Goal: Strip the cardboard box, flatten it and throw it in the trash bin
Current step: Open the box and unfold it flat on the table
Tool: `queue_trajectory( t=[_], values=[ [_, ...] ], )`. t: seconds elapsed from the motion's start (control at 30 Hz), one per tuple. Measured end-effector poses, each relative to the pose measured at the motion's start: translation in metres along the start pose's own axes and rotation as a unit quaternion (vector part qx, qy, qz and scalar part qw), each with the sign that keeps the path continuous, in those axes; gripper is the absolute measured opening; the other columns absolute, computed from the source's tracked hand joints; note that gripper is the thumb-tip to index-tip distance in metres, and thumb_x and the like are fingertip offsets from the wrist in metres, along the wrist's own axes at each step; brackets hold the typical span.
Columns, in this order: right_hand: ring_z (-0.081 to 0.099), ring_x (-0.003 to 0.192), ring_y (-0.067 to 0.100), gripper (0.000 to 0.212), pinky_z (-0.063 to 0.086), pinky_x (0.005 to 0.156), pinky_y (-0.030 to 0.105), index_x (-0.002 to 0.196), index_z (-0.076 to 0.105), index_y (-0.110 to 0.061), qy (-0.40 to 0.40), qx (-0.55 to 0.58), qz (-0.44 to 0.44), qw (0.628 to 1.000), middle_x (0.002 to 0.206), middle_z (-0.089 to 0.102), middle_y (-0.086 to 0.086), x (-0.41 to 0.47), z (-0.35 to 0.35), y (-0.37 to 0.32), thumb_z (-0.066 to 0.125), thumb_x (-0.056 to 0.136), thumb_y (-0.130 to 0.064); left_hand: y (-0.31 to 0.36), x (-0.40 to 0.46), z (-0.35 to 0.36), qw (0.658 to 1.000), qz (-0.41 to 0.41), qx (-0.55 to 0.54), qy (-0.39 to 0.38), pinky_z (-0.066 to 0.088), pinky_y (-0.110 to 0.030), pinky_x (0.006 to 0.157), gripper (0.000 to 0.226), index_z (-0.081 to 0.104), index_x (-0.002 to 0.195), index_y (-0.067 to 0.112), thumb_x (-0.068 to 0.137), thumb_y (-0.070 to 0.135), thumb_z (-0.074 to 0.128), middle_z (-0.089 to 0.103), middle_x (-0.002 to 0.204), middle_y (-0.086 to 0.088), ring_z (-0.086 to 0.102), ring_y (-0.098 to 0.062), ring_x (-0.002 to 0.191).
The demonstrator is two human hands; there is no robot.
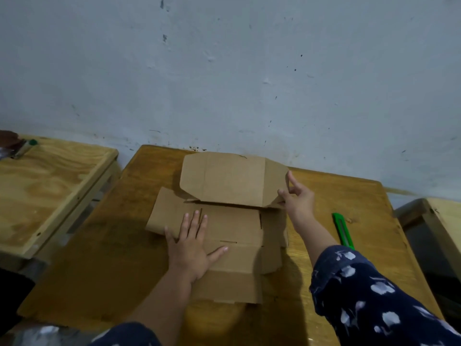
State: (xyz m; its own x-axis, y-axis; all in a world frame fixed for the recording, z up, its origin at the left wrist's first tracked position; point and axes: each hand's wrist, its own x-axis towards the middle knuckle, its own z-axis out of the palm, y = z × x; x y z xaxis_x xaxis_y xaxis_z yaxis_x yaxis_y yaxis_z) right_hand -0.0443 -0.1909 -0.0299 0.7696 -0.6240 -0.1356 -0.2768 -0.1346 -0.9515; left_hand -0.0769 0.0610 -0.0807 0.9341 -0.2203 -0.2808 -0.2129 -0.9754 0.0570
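Observation:
A brown cardboard box (232, 228) lies unfolded on the wooden table (117, 245), its near panels flat and its far lid panel still raised. My left hand (192, 245) rests palm down, fingers spread, on the flat near part. My right hand (298, 198) pinches the right side flap of the raised lid panel between thumb and fingers. No trash bin is in view.
A green utility knife (343, 231) lies on the table to the right of my right arm. A second wooden table (50, 186) stands at the left with a green-capped item (26, 147) on it. A pale wall (224, 71) backs the table. A wooden frame (434, 216) stands at the right.

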Motion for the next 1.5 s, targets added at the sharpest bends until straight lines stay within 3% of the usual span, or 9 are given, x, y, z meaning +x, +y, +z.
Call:
queue_trajectory(
  t=[0.13,0.27,0.47,0.67,0.77,0.97,1.1,1.27,1.5],
  values=[
    [0.058,0.1,0.015,0.057,0.057,0.085,0.043,0.135,0.047,-0.032,0.031,-0.001,0.019,0.999,0.113,0.063,-0.001,-0.003,0.0,0.013,0.064,0.086,-0.007,-0.002,0.011,-0.001,1.0,0.015,0.001,0.005,-0.009,-0.066,0.11,0.102,-0.021,0.146,0.028,0.068,0.089,0.001,-0.027,0.155,0.005,-0.026,-0.019,0.143],
    [0.056,0.093,0.012,0.056,0.057,0.082,0.039,0.135,0.049,-0.03,0.045,-0.02,0.016,0.999,0.1,0.056,-0.01,-0.004,0.001,0.012,0.065,0.086,-0.007,0.0,0.006,-0.006,1.0,0.023,0.009,0.02,-0.007,-0.061,0.112,0.099,-0.021,0.146,0.025,0.07,0.085,0.0,-0.027,0.152,0.006,-0.021,-0.018,0.144],
    [0.058,0.087,0.017,0.051,0.045,0.061,0.024,0.132,0.043,-0.029,0.057,-0.07,-0.003,0.996,0.094,0.055,-0.002,-0.013,0.004,0.009,0.06,0.089,-0.007,0.008,0.019,-0.052,0.968,0.122,-0.083,0.202,0.019,-0.032,0.116,0.059,0.018,0.15,0.03,0.097,0.051,0.033,0.023,0.157,0.008,0.022,-0.01,0.143],
    [0.059,0.09,0.017,0.054,0.041,0.056,0.018,0.134,0.034,-0.028,0.035,-0.074,0.004,0.997,0.099,0.058,0.003,-0.019,0.005,0.015,0.054,0.091,-0.002,0.008,0.076,-0.111,0.949,0.123,-0.061,0.282,0.014,-0.044,0.117,0.048,0.03,0.146,0.035,0.099,0.038,0.04,0.029,0.154,0.004,0.02,-0.016,0.144],
    [0.06,0.086,0.014,0.054,0.042,0.056,0.019,0.135,0.032,-0.026,0.033,-0.084,0.003,0.996,0.098,0.059,0.004,-0.023,0.004,0.015,0.054,0.091,-0.003,0.009,0.094,-0.123,0.952,0.095,-0.111,0.27,0.025,-0.042,0.111,0.04,0.043,0.14,0.033,0.1,0.033,0.038,0.048,0.142,0.005,0.037,-0.015,0.134],
    [0.051,0.12,0.016,0.048,0.05,0.092,0.037,0.13,0.044,-0.029,0.088,-0.113,-0.072,0.987,0.133,0.051,-0.002,-0.025,0.004,-0.017,0.064,0.087,-0.024,0.003,0.096,-0.12,0.911,0.095,-0.265,0.3,0.044,-0.038,0.09,0.024,0.068,0.113,0.024,0.097,0.027,0.05,0.063,0.108,0.008,0.059,-0.016,0.097],
    [0.055,0.116,0.014,0.029,0.046,0.101,0.042,0.116,0.064,-0.03,0.036,-0.198,-0.158,0.967,0.123,0.063,-0.006,-0.022,0.009,-0.051,0.062,0.088,-0.035,-0.006,0.087,-0.117,0.893,0.117,-0.323,0.29,0.051,-0.041,0.083,0.019,0.072,0.101,0.027,0.094,0.031,0.054,0.066,0.1,0.013,0.059,-0.01,0.088],
    [0.059,0.111,0.016,0.026,0.043,0.083,0.024,0.11,0.069,-0.02,-0.042,-0.215,-0.063,0.974,0.116,0.068,0.0,-0.04,0.011,-0.061,0.06,0.09,-0.033,-0.02,0.074,-0.119,0.897,0.147,-0.351,0.226,0.044,-0.02,0.074,0.018,0.073,0.099,0.028,0.092,0.033,0.057,0.07,0.102,0.012,0.06,-0.006,0.093],
    [0.051,0.117,0.016,0.026,0.037,0.094,0.03,0.112,0.066,-0.015,-0.075,-0.131,-0.03,0.988,0.119,0.064,0.001,-0.087,-0.01,-0.056,0.06,0.09,-0.027,-0.036,0.043,-0.12,0.904,0.146,-0.398,0.051,0.034,-0.03,0.098,0.042,0.065,0.12,0.024,0.094,0.05,0.046,0.061,0.13,0.005,0.05,-0.016,0.126]
  ],
)
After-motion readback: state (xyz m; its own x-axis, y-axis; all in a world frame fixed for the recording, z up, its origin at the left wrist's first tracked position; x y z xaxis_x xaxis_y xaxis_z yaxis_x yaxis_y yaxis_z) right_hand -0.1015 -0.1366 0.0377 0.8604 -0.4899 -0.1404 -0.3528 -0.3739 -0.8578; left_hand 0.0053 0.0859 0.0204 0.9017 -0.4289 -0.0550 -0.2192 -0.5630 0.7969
